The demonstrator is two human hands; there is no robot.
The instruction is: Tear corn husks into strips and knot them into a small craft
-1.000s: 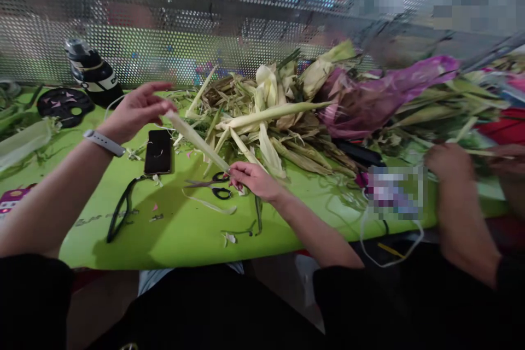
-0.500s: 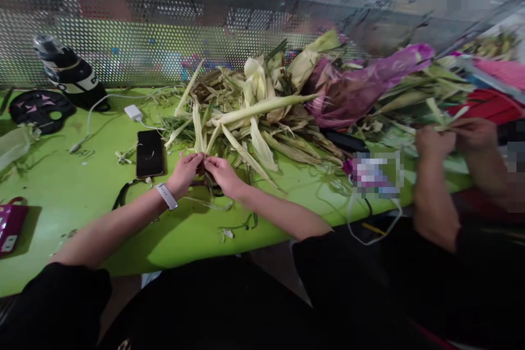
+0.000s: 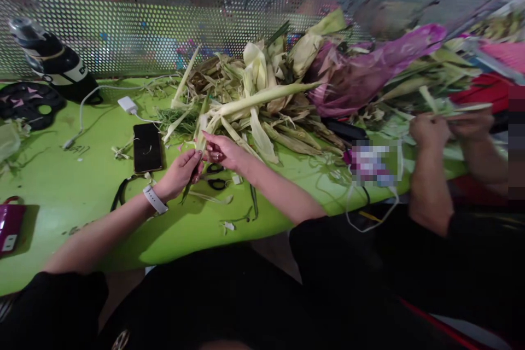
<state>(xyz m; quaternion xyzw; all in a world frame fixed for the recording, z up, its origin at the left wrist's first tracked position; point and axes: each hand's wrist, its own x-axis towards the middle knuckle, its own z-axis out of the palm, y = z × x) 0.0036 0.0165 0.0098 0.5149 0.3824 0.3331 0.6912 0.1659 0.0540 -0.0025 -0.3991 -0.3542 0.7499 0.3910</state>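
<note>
My left hand is closed on a pale green corn husk, pinching it between thumb and fingers. The husk stands up from the grip, and a darker green end hangs below. My right hand is against the same husk from the right, its fingers bent around the edge and the index fingertip on the strip. Black-handled scissors lie under my hands, their blades mostly hidden. Just beyond is a heap of dry and fresh corn husks, with one long pale husk lying across it.
A phone lies left of my hands, near a white charger cable. A dark bottle and a black palette-like tray stand farther left. A purple plastic bag lies right. Another person's hands work with husk strips.
My right hand has shifted up a little, apart from my left fingertips, and the held husk shows more upright. The scissor handles have come into view. The whole view has moved slightly.
</note>
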